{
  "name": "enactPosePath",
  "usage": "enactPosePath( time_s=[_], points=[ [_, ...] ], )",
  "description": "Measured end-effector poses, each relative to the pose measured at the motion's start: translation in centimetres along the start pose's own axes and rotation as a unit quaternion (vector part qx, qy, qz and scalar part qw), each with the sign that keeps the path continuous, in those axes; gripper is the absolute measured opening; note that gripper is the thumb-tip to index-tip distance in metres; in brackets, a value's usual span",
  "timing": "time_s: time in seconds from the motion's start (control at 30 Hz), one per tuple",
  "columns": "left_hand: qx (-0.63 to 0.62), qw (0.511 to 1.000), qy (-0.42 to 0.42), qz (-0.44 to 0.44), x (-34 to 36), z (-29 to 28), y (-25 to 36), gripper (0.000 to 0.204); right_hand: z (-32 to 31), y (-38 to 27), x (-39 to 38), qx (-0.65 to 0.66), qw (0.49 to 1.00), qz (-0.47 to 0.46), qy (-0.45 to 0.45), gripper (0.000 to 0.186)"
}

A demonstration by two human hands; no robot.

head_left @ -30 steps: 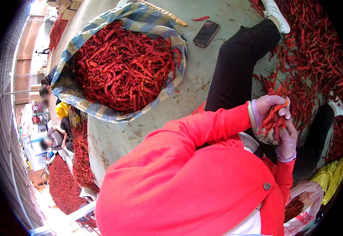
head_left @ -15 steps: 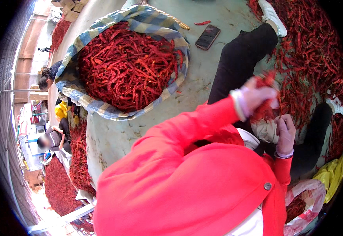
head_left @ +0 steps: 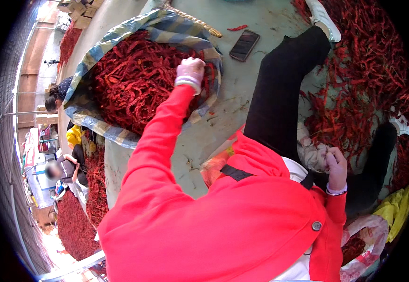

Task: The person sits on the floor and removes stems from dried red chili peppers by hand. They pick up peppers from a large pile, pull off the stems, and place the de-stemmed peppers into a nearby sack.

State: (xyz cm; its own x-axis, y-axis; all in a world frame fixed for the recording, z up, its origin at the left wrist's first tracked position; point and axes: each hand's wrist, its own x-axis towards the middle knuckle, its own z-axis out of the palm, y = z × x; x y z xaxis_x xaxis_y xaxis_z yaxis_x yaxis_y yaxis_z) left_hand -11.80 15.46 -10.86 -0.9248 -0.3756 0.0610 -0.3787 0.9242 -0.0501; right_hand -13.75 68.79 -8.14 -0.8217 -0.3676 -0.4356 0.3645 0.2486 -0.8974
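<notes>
Dried red chillies [head_left: 134, 89] fill a blue, white and tan checked sack [head_left: 89, 54] standing open at the left. Over the right part of this heap is my left hand [head_left: 190, 73], in a thin pale glove. Its fingers are curled in; no chillies stick out of it, and its underside is hidden. My right hand [head_left: 337, 168], gloved the same way, is closed near my lap beside a crumpled pale cloth [head_left: 313, 155]. Whatever it may hold is too small to make out. Loose chillies [head_left: 369, 61] spread over the ground at the right, around my legs.
A phone [head_left: 244, 45] and a single chilli [head_left: 237, 28] lie on the pale green sheet beyond the sack. A rope [head_left: 192, 19] runs by the sack's rim. At lower right are a yellow bag [head_left: 397, 211] and a plastic bag [head_left: 378, 235]. Other people sit far left.
My left hand has swung from the right, where it held a bunch of chillies, over to the sack. That bunch no longer shows. My right hand has shifted slightly down and left.
</notes>
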Motion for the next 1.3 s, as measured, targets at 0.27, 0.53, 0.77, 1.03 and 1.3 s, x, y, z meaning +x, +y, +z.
enactPosePath(
  time_s=[0.27, 0.53, 0.77, 1.03, 1.3],
  points=[
    [0.216, 0.973, -0.027, -0.071, 1.3, 4.9, -0.3, 0.015, -3.8, 2.1, -2.7, 0.008, 0.998, 0.057, 0.021, 0.016],
    [0.172, 0.974, -0.148, -0.009, 2.6, 3.4, -4.4, 0.049, -0.7, -0.2, -0.4, -0.003, 0.999, 0.040, 0.007, 0.014],
    [0.114, 0.982, -0.147, -0.013, 1.6, 1.3, -5.7, 0.057, -1.6, 1.7, -0.7, 0.035, 0.998, 0.054, 0.012, 0.015],
    [-0.540, 0.841, -0.020, -0.018, 4.0, -2.5, -13.2, 0.027, -2.5, 2.4, -1.2, 0.035, 0.997, 0.060, -0.016, 0.017],
    [-0.835, 0.469, -0.023, -0.286, 2.8, -7.7, -6.8, 0.018, 0.9, -0.5, -0.5, 0.101, 0.994, 0.030, -0.023, 0.018]
  ],
)
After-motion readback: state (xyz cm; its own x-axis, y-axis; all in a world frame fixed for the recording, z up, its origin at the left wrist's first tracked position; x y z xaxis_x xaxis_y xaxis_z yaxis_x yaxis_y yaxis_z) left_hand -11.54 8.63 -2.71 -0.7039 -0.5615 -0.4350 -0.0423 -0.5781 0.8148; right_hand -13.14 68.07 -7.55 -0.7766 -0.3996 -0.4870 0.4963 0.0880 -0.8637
